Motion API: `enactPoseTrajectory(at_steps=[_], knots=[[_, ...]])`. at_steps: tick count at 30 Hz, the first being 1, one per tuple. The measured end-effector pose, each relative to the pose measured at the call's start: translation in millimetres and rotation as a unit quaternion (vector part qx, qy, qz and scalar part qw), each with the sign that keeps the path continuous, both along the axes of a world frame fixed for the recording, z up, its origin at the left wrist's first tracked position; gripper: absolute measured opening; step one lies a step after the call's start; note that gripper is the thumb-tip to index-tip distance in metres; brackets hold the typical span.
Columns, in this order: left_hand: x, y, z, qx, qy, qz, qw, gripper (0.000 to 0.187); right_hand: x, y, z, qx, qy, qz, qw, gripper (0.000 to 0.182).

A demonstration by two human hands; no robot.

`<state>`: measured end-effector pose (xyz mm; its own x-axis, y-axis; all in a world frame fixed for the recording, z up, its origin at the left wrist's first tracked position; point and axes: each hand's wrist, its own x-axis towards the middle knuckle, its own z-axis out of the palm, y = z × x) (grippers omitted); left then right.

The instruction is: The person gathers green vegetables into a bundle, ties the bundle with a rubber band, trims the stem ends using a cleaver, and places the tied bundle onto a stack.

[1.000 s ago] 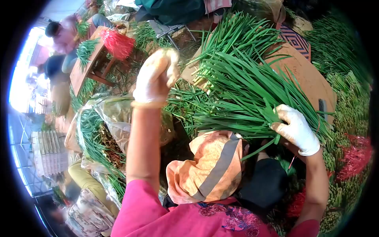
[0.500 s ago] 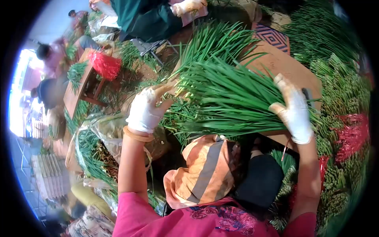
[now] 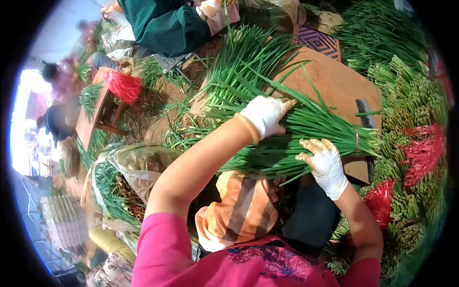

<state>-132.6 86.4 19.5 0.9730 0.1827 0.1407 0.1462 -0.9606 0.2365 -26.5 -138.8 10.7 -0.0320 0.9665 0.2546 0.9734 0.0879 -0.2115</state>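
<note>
Plastic bag (image 3: 139, 162) | green stalks (image 3: 106, 184) inside (crumpled rim) | hands (image 3: 265, 116) (image 3: 327, 168) at leafy bundle (image 3: 330, 126)

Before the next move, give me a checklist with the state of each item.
1. Tie on the bundle: ok, a red band rings the green bundle near its right end.
2. Both hands at the bundle: ok, left hand over the leaves, right hand at the near side.
3. Firm hold: cannot tell, pressure doesn't show.
4. Bundle wholly on the wooden board: not ok, leaves overhang the near edge.
5. Bundle separate from the leaf pile behind: not ok, leaves overlap.
6. Co-worker's hand well apart: ok.
</note>
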Motion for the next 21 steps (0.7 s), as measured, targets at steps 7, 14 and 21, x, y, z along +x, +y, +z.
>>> enactPoseTrajectory(at_steps=[7, 14, 21], knots=[[51.9, 76.0, -1.1, -0.068, 0.084, 0.186, 0.977, 0.028, 9.7, -17.7, -1.2, -0.017, -0.058, 0.038, 0.997, 0.018], [10.8, 179.9, 10.6, 0.028, -0.107, 0.228, 0.967, 0.038, 3.9, -15.7, -4.9, -0.05, -0.032, 0.026, 0.998, 0.018], [-32.9, 36.2, 35.9, -0.128, -0.124, 0.147, 0.973, 0.023, -1.1, -21.5, -6.7, -0.049, -0.023, 0.015, 0.998, 0.017]])
